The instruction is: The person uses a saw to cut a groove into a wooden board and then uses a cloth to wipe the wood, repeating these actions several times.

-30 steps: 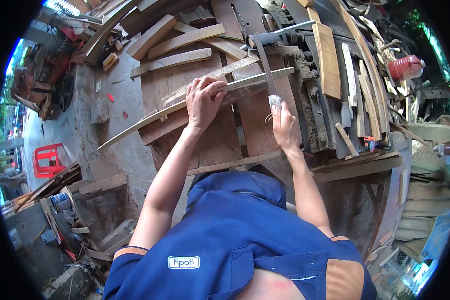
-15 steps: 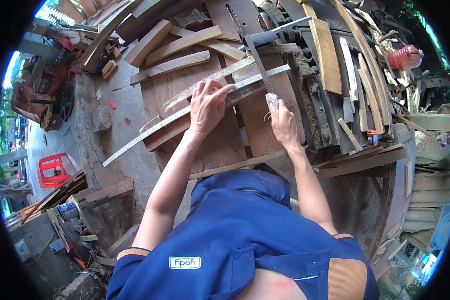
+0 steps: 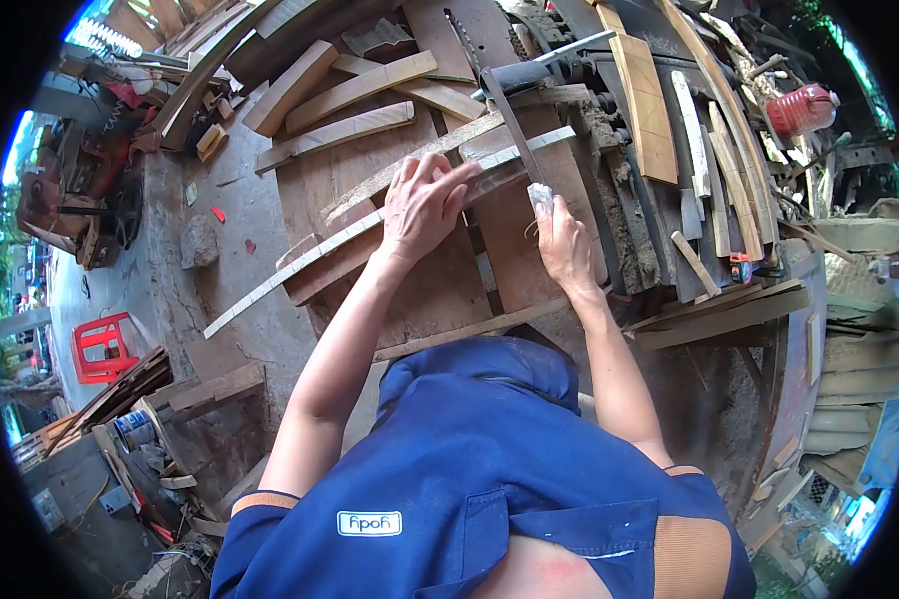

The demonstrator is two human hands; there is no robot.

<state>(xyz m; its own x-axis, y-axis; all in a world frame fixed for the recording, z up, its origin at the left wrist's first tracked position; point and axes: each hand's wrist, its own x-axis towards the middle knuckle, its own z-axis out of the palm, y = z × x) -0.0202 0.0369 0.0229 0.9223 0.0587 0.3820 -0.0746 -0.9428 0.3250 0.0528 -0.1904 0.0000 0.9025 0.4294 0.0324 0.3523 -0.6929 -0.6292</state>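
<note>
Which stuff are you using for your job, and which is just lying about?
In use, it seems:
- long blade, its pale end held in the right hand
- long marked wooden strip, under the left hand

Probably just lying about:
- red plastic stool
- red container
- short wooden piece

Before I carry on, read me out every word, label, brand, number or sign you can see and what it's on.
"yody": upside down in this view, on the white label of the blue shirt.
Too small to read: any print on the blue-and-white can at lower left.
Too small to read: any marking on the small red-and-black object at right.
I can make out no other text.
</note>
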